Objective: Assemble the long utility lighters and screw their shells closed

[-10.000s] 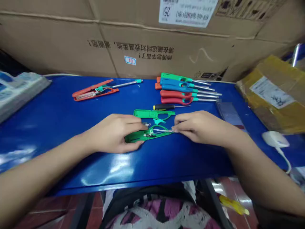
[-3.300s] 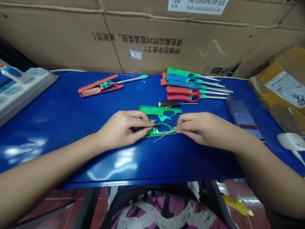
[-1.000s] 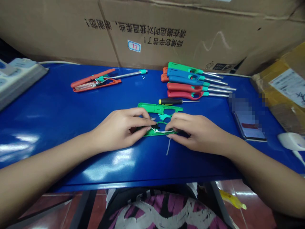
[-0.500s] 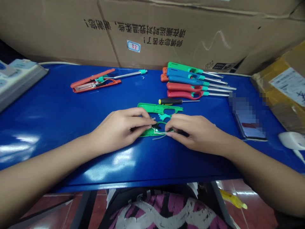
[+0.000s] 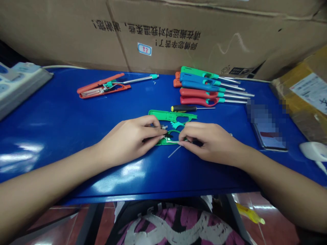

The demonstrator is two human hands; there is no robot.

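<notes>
An opened green lighter half-shell [image 5: 163, 143] lies in front of me, with a black part and a thin white wire [image 5: 175, 141] along it. My left hand [image 5: 130, 137] is closed over the shell's left end, thumb and fingertips pinching at the black part. At the other end my right hand [image 5: 211, 141] is closed, its fingertips pinching the white wire. A thin clear tube [image 5: 174, 152] slants down from these fingertips. Just behind are the other green half-shell [image 5: 162, 115] and a turquoise piece [image 5: 176, 125]. The right fingers hide the shell's far end.
A black-and-yellow screwdriver [image 5: 184, 108] lies behind the shells. Several assembled lighters [image 5: 199, 92] are stacked at the back right, and an opened red lighter [image 5: 102, 90] at the back left. A phone [image 5: 268, 132] lies right, a power strip [image 5: 22, 85] left. A cardboard box [image 5: 163, 58] borders the back.
The clear tube at my right fingertips has swung from nearly level to slanting down to the left. Both hands stay in nearly the same place, and the whole view has shifted slightly.
</notes>
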